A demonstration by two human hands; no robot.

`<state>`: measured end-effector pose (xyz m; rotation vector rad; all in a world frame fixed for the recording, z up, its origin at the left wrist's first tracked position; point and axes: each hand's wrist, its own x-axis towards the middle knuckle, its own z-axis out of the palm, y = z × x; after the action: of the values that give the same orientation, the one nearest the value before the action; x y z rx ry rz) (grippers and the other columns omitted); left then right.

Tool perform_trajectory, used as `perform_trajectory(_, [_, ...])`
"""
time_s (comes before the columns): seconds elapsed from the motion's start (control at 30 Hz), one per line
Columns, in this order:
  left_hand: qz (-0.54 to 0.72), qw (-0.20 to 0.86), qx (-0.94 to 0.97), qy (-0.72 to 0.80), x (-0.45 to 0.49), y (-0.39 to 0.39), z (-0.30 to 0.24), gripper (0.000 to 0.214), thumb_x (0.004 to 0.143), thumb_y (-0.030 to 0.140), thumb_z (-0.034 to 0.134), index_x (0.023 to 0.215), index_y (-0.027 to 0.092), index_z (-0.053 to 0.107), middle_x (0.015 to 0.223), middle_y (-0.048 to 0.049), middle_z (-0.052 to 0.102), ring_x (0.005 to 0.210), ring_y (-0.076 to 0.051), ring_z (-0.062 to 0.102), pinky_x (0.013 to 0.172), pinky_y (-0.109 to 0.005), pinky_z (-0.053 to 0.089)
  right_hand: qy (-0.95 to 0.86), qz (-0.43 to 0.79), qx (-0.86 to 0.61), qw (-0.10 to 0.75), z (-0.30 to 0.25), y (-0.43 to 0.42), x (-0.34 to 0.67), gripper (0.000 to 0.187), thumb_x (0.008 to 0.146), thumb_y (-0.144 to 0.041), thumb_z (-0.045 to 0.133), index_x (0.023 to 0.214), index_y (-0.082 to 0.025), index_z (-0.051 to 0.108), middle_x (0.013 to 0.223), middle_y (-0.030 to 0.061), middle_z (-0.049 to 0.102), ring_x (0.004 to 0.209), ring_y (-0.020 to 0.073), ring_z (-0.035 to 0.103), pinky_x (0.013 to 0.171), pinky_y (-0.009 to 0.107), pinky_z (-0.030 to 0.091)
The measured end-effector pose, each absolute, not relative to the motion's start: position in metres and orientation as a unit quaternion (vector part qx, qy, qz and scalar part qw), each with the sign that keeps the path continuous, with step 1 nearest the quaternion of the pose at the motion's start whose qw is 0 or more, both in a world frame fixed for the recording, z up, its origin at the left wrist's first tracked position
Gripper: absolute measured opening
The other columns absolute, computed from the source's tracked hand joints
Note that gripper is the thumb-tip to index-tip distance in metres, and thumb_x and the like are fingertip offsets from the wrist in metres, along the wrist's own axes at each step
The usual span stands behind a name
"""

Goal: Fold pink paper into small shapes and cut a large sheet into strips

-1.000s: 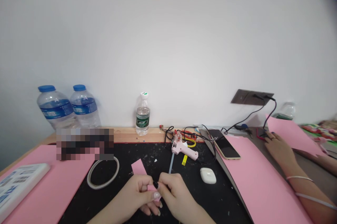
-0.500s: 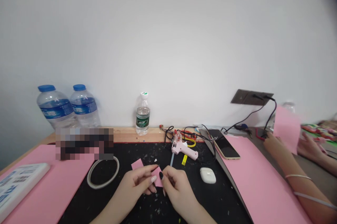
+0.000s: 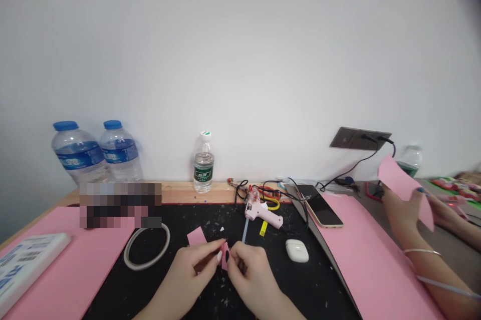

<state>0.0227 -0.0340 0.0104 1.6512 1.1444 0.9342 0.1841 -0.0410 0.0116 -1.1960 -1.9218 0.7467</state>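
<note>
A small pink paper piece (image 3: 225, 258), narrow and apparently folded, is pinched between the fingertips of the left hand (image 3: 188, 274) and right hand (image 3: 251, 272), above the black mat (image 3: 308, 285). Just beyond lies a flat pink strip (image 3: 196, 236); farther back, a pale pink glue gun (image 3: 265, 215) rests near tangled cables (image 3: 271, 192).

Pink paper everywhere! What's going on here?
Someone is pinching a small pink piece between the fingertips of their left hand and right hand, above a black mat. Another pink strip lies just beyond the left hand. The glue gun lies on the mat, and nobody is holding it. Over on the right, another person's hand is holding up a bigger pink sheet.
</note>
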Motion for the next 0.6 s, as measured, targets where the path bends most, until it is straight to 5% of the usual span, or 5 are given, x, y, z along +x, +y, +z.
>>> perform_trajectory(0.17, [0.381,0.488,0.647,0.446,0.0236,-0.0363,0.0029,0.036,0.077,0.018,0.054,0.113,0.021,0.059,0.099,-0.0046,0.070,0.079,-0.020,0.066,0.076,-0.027,0.052,-0.762,0.277,-0.464,0.358,0.0103,-0.0409,0.1842,0.019,0.076,-0.010,0.043,0.059,-0.019,0.038,0.053,-0.0058,0.038,0.047,0.0074,0.036,0.047,0.018,0.026])
perform_trajectory(0.6, [0.399,0.400,0.685,0.461,0.0202,-0.0293,0.0060,0.025,0.078,0.021,0.055,0.098,0.026,0.069,0.099,-0.0045,0.070,0.089,-0.023,0.064,0.081,-0.029,0.049,-0.730,0.355,-0.472,0.345,0.0063,-0.0420,0.1823,0.016,0.084,-0.019,0.042,0.069,-0.018,0.050,0.051,-0.0038,0.051,0.044,0.0081,0.047,0.044,0.017,0.033])
